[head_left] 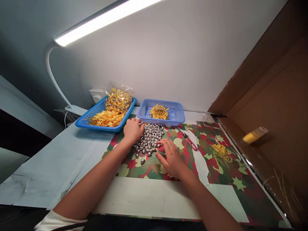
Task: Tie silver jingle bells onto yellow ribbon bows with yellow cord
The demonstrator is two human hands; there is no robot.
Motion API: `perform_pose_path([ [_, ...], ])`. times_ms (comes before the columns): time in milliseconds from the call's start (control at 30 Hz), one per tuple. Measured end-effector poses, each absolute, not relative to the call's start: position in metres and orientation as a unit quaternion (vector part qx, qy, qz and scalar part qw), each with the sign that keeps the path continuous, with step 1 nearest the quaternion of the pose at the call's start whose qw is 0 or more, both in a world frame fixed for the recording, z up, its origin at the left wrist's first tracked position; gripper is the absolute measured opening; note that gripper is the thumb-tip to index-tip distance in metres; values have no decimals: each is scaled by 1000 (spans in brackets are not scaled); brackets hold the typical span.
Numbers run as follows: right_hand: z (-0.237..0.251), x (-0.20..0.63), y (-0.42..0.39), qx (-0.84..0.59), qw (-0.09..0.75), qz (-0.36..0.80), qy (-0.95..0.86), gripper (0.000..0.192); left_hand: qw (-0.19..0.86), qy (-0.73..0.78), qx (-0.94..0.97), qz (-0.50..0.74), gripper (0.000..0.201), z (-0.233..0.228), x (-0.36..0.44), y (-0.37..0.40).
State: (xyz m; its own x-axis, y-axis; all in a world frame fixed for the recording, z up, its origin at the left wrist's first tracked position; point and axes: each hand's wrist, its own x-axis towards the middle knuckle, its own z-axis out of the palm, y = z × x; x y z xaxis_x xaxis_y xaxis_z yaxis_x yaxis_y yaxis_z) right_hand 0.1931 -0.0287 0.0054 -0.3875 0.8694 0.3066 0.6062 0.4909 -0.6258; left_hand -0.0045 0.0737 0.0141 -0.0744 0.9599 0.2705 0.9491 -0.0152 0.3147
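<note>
Silver metal bells (149, 138) lie in a heap on the star-patterned wrapping paper (216, 166) that covers the middle of the white table (43, 166). The left hand (132, 129) rests palm down on the upper left edge of the heap, fingers curled loosely over the bells; whether it grips one cannot be told. The right hand (171, 158) lies flat at the lower right edge of the heap, fingers spread and touching the nearest bells, clamped on nothing. The two hands are apart, with the heap between them. A few single bells lie just below the heap.

Behind the heap stands a small blue basket (176, 113) holding a bundle of yellow loops. To its left, a larger blue tray (96, 123) holds yellow ribbon bows (107, 118) and a clear bag of more bows (118, 100). Red-handled thread snips (190, 140) lie on the paper right of the right hand. Yellow thread scraps (220, 152) lie farther right. A white desk lamp (101, 21) shines overhead.
</note>
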Motion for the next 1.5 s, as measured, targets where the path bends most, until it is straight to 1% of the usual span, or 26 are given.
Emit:
perform_pose_path([
  [67, 6, 193, -29, -462, 308, 213, -804, 27, 18, 725, 654, 217, 32, 14, 1, 88],
  [200, 6, 194, -29, -469, 301, 215, -802, 27, 42, 737, 624, 258, 20, 12, 4, 97],
  [300, 5, 193, -29, -466, 310, 210, -802, 28, 63, 727, 606, 317, 20, 12, -1, 92],
  [400, 4, 193, -28, -473, 349, 199, -784, 27, 92, 700, 591, 390, 24, 16, -10, 83],
  [500, 5, 192, -26, -475, 416, 190, -752, 26, 129, 666, 575, 457, 27, 23, -13, 68],
  [567, 8, 192, -26, -467, 463, 200, -726, 26, 188, 632, 583, 474, 26, 26, -9, 53],
  [667, 12, 191, -27, -453, 502, 251, -693, 27, 323, 559, 628, 434, 24, 27, 6, 24],
  [733, 13, 190, -28, -449, 496, 294, -682, 28, 395, 519, 647, 395, 25, 24, 16, 6],
  [800, 13, 188, -29, -449, 480, 332, -676, 26, 502, 465, 629, 369, 25, 21, 23, -7],
  [900, 11, 187, -29, -445, 474, 379, -658, 21, 603, 415, 563, 383, 27, 15, 26, -14],
  [1033, 10, 184, -28, -433, 486, 389, -653, 18, 632, 372, 530, 426, 39, 8, 26, -14],
  [1133, 9, 183, -29, -449, 493, 386, -638, 10, 620, 378, 528, 441, 34, 4, 25, -14],
  [1233, 8, 183, -29, -478, 502, 395, -603, 9, 588, 395, 549, 443, 29, 2, 23, -14],
  [1300, 8, 185, -29, -486, 504, 375, -608, 8, 569, 401, 567, 440, 27, 0, 20, -13],
  [1400, 11, 188, -29, -464, 492, 328, -659, 16, 555, 405, 583, 433, 25, 1, 18, -13],
  [1500, 13, 188, -29, -451, 480, 353, -664, 15, 557, 405, 588, 425, 26, 3, 19, -13],
])
